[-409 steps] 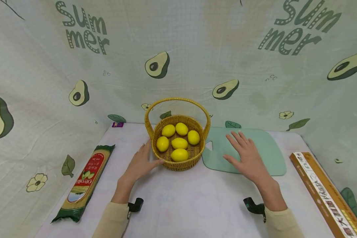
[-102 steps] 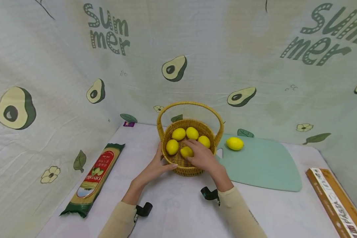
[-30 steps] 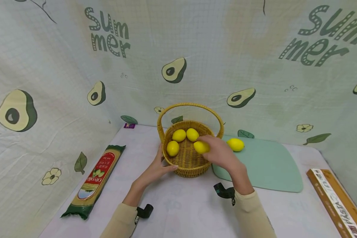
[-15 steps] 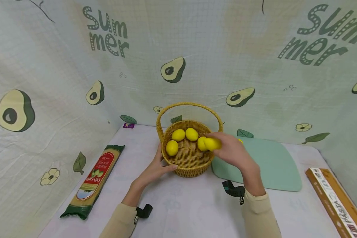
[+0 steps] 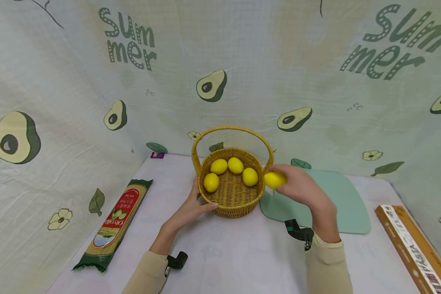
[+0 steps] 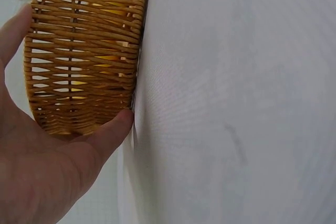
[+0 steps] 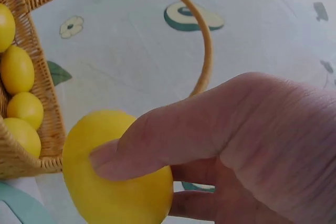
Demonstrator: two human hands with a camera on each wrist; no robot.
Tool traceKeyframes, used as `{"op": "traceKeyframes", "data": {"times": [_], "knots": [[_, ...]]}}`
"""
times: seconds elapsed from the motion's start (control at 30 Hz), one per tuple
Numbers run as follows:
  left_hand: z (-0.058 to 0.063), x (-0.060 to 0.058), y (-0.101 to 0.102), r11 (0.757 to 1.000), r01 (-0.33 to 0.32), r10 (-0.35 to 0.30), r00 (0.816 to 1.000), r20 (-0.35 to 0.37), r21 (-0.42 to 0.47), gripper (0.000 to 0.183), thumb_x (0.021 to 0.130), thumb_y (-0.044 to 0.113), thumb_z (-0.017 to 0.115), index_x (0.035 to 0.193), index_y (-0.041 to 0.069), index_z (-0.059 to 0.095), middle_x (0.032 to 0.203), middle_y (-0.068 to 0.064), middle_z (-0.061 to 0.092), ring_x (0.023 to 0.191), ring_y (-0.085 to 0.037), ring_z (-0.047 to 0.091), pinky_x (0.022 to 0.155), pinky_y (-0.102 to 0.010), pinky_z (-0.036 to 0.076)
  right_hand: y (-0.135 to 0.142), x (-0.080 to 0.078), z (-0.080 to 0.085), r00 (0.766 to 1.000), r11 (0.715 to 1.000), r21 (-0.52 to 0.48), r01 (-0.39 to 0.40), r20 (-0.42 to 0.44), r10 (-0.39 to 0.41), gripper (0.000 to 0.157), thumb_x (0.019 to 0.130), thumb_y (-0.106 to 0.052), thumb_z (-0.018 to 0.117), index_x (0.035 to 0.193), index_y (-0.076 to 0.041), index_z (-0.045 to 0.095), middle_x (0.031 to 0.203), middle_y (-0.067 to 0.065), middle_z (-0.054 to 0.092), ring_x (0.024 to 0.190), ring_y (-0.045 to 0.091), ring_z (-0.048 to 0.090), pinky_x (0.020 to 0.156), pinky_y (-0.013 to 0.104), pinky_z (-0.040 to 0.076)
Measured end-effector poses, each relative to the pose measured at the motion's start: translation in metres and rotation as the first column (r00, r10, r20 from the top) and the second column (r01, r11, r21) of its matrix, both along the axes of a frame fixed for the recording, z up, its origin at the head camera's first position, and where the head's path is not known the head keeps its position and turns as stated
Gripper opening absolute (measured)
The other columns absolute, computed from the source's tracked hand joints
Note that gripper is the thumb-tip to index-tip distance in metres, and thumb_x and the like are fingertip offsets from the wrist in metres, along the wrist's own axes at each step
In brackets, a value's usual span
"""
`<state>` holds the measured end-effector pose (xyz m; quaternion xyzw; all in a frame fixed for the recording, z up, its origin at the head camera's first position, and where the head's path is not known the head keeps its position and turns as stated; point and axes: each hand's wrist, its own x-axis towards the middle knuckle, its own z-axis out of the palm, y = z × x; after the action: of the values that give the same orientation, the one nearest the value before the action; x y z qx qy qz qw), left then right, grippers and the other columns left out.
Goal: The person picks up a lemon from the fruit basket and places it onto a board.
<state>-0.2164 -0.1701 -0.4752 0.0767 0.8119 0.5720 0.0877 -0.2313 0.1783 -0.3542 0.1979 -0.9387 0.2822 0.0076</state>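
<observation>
My right hand [image 5: 303, 185] pinches a yellow lemon [image 5: 275, 180] just right of the wicker basket [image 5: 235, 210], over the left part of the pale green cutting board [image 5: 338, 200]. In the right wrist view the thumb lies across the lemon [image 7: 105, 192], with fingers behind it. Several other lemons sit inside the basket, among them one lemon [image 5: 250, 177] at its right wall. My left hand [image 5: 189, 208] rests against the basket's left side, thumb at the front and fingers spread along the wall. The lemon lying on the board is hidden behind my right hand.
A green and gold pasta bag [image 5: 114, 224] lies at the left. At the right edge lies a long brown pasta box [image 5: 413, 249]. A small purple packet [image 5: 157, 155] sits at the back left. The basket's tall handle [image 5: 233, 128] arches above it, before a printed cloth backdrop.
My right hand has lifted a lemon from the basket and carried it right, past the rim. Earlier, another lemon moved from the basket onto the board. The left hand stays at the basket.
</observation>
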Motion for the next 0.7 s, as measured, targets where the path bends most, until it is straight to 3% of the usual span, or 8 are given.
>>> {"op": "traceKeyframes", "data": {"times": [0.37, 0.7], "knots": [[-0.001, -0.001, -0.001, 1.000, -0.002, 0.002, 1.000, 0.010, -0.004, 0.122, 0.083, 0.046, 0.078, 0.155, 0.038, -0.019, 0.167, 0.006, -0.012, 0.156, -0.030, 0.009, 0.121, -0.064, 0.013, 0.032, -0.013, -0.012, 0.996, 0.996, 0.019, 0.082, 0.030, -0.082, 0.055, 0.080, 0.000, 0.061, 0.135, -0.002, 0.058, 0.130, 0.022, 0.061, 0.101, 0.034, 0.054, 0.083, 0.045, 0.046], [-0.002, 0.000, 0.000, 1.000, -0.013, 0.013, 1.000, 0.010, -0.008, 0.118, 0.083, 0.048, 0.078, 0.152, 0.047, -0.018, 0.167, 0.006, -0.011, 0.156, -0.029, 0.009, 0.120, -0.065, 0.013, 0.062, -0.026, -0.028, 0.985, 0.987, -0.001, 0.163, 0.059, -0.163, 0.058, 0.081, 0.001, 0.058, 0.139, 0.001, 0.052, 0.141, 0.026, 0.052, 0.110, 0.039, 0.049, 0.092, 0.055, 0.043]]}}
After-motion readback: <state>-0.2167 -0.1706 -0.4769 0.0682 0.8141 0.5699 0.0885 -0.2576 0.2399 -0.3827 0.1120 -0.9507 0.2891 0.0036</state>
